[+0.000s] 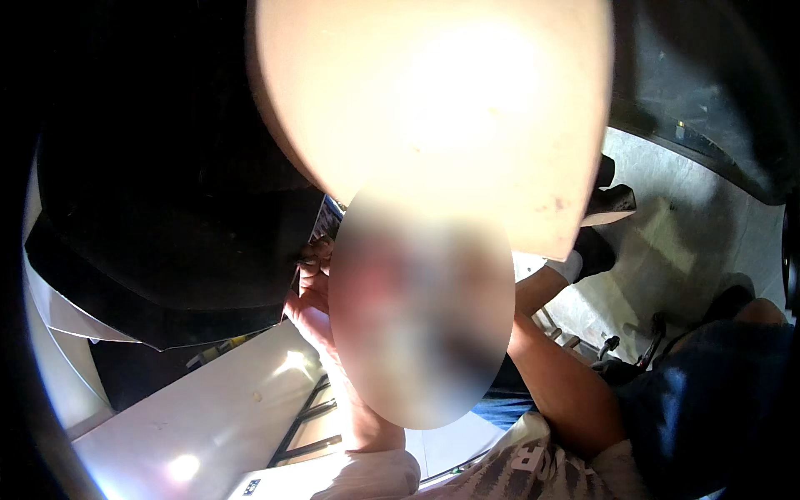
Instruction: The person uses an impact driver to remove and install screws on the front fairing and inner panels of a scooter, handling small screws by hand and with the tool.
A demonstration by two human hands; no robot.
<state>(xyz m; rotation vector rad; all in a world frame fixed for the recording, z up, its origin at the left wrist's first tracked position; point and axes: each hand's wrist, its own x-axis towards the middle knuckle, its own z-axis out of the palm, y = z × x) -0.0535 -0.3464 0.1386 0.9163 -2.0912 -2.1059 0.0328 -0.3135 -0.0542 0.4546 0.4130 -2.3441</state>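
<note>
My left hand (312, 287) is raised beside the lower edge of a large black panel (192, 242). Its fingers are bent at that edge, next to a thin strip with a bluish sheen (327, 218). A blurred oval covers part of this hand, so what the fingers hold cannot be made out. My right forearm (567, 379) reaches up from the lower right, and the same blur hides its hand. Above both arms, a broad beige panel (517, 158) with a rounded left side is lit very brightly.
On the left below the black panel lies a glossy white surface (225, 392) with light reflections and a dark slatted frame (304, 421). At right are a grey floor (675, 225), a dark shoe (612, 204), a leg in blue denim (708, 408) and a black curved part (708, 108).
</note>
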